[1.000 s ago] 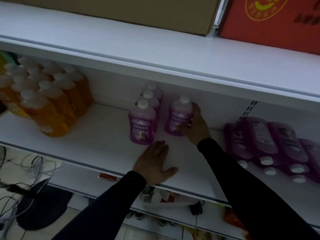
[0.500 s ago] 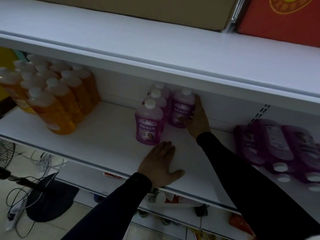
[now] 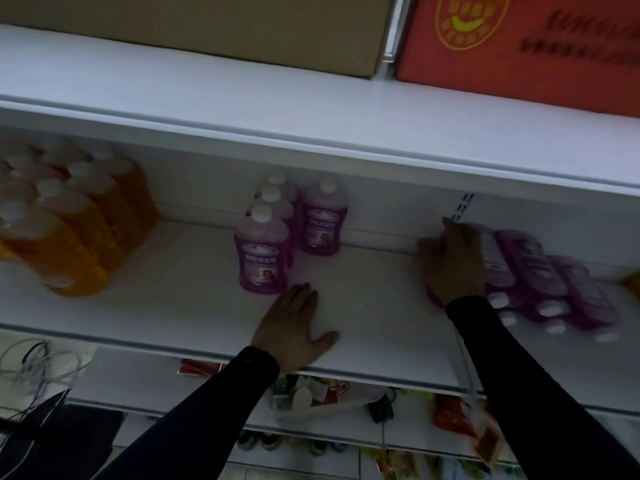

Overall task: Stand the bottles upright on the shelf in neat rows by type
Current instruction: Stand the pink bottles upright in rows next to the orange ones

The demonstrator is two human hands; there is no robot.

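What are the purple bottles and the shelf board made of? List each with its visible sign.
Purple bottles: likely clear plastic, since the purple liquid shows through; white caps look like opaque plastic, labels glossy.
Shelf board: probably painted metal, smooth matte white with a thin rolled front edge, though laminate cannot be ruled out.

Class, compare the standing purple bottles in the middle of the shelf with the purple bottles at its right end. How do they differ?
The standing purple bottles are upright, caps up, untouched; the purple bottles at the right end lie flat, caps toward the shelf edge, under the right hand. Both are purple with white caps.
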